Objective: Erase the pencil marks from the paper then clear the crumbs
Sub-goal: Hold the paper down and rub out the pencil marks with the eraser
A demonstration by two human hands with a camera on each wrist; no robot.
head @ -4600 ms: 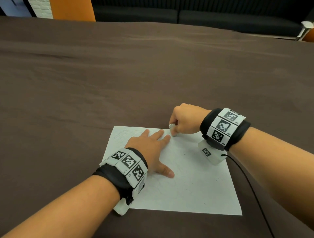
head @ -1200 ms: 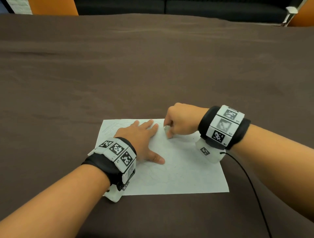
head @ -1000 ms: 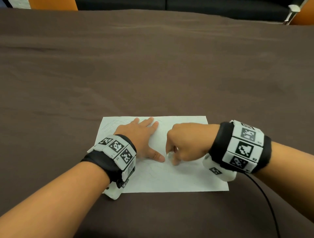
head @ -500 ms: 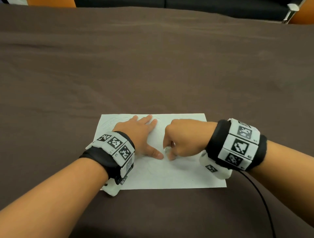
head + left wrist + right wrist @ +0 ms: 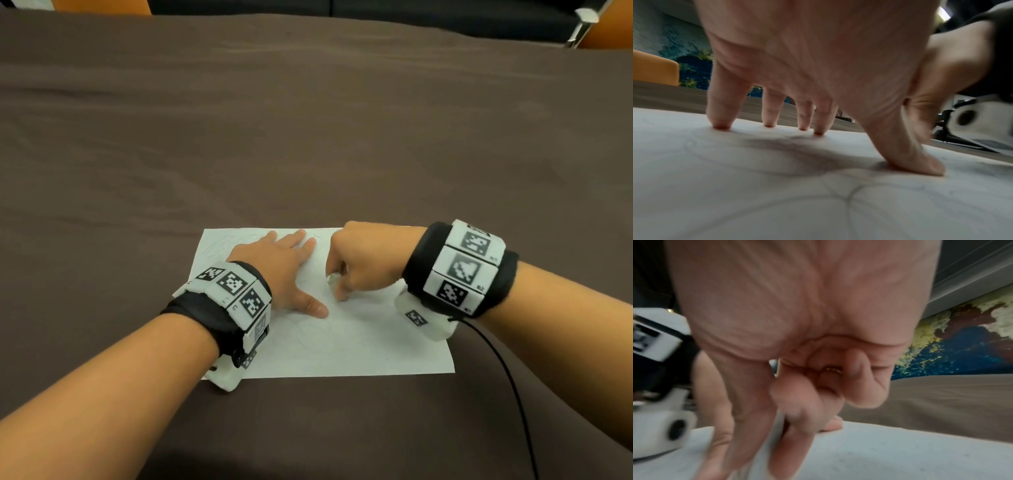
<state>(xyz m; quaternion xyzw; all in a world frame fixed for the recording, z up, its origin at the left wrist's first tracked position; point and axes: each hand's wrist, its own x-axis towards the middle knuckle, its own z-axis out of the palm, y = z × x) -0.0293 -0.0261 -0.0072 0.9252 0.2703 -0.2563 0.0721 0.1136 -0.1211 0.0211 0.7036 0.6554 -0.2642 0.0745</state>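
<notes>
Pressing flat with fingers spread, the left hand (image 5: 284,267) pins the paper (image 5: 359,342) at lower centre of the head view. Just right of it, the right hand (image 5: 363,263) pinches what looks like a small white eraser (image 5: 331,279), tip on the sheet. Faint pencil marks (image 5: 849,191) cross the paper on the brown desk (image 5: 308,137).

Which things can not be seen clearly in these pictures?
- Eraser: head view, mostly hidden inside the right hand; right wrist view blurred.
- Pencil marks on the paper: faint; some hidden under the left hand.
- Crumbs: too small to tell.
</notes>
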